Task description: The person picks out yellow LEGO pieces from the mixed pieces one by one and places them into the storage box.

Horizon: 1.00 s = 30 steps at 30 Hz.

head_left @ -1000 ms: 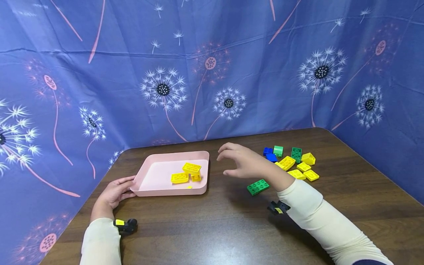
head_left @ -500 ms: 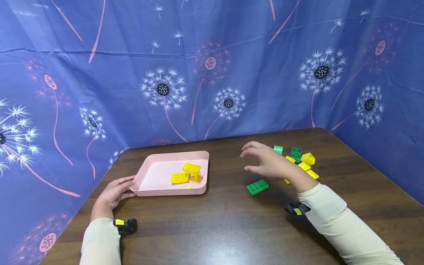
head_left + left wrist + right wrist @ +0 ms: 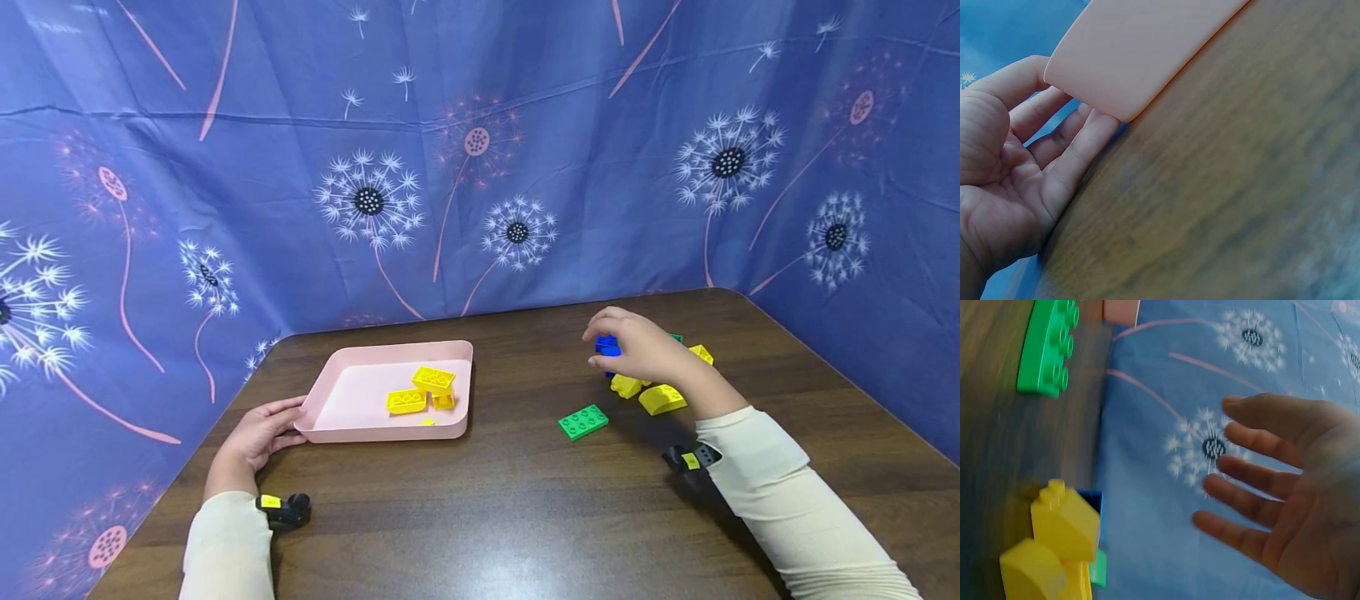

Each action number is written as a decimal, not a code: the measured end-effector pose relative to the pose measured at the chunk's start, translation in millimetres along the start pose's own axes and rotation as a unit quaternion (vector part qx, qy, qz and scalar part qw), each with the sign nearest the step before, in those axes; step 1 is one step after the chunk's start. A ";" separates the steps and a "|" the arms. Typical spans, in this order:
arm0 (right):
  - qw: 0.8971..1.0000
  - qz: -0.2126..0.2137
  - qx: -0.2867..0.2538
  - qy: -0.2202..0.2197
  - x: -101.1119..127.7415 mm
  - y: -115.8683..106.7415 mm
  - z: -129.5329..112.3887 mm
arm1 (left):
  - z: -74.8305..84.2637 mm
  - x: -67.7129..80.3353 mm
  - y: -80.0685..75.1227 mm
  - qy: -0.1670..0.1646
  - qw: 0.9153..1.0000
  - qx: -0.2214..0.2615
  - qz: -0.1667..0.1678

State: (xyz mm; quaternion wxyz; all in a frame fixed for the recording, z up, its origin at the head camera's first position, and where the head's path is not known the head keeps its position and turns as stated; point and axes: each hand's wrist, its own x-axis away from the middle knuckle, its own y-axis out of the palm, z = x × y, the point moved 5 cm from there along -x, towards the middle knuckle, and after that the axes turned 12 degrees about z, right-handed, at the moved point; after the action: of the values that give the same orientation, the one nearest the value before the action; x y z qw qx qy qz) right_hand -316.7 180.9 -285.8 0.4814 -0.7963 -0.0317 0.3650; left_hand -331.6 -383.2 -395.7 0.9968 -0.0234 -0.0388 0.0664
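Observation:
At the near left corner of the pink tray [image 3: 390,435], my left hand [image 3: 253,435] holds the edge. In the left wrist view its fingers lie around the corner of the tray wall [image 3: 1141,56]. My right hand [image 3: 637,346] hovers over the brick pile with bent, spread fingers and nothing between them. Just at its fingertips in the head view is a blue brick [image 3: 609,350]. Yellow bricks [image 3: 663,400] lie below the palm; the hand hides part of the pile. In the right wrist view, yellow bricks [image 3: 1066,522] sit left of the fingers.
Several yellow bricks [image 3: 407,402] lie inside the tray, one resting on others. A green brick [image 3: 583,422] lies on the wooden table [image 3: 450,508] between tray and pile. Another yellow brick [image 3: 702,353] shows behind the right wrist. A blue dandelion-print cloth [image 3: 600,167] hangs behind the table.
My right hand has moved right, away from the tray side, and now hangs over the brick pile. My left hand and the tray have stayed in place.

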 end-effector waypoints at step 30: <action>0.984 -0.160 0.036 0.073 14.0 27.3 34.9 | -0.1 -0.8 -1.3 -0.001 1.000 -0.005 0.004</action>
State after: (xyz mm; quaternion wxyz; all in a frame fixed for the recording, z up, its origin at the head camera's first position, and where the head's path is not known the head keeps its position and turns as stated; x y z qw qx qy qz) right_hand -335.9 197.9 -324.5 0.5628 -0.7877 -0.1104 0.2249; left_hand -332.1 -384.6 -395.8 0.9964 -0.0282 -0.0399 0.0699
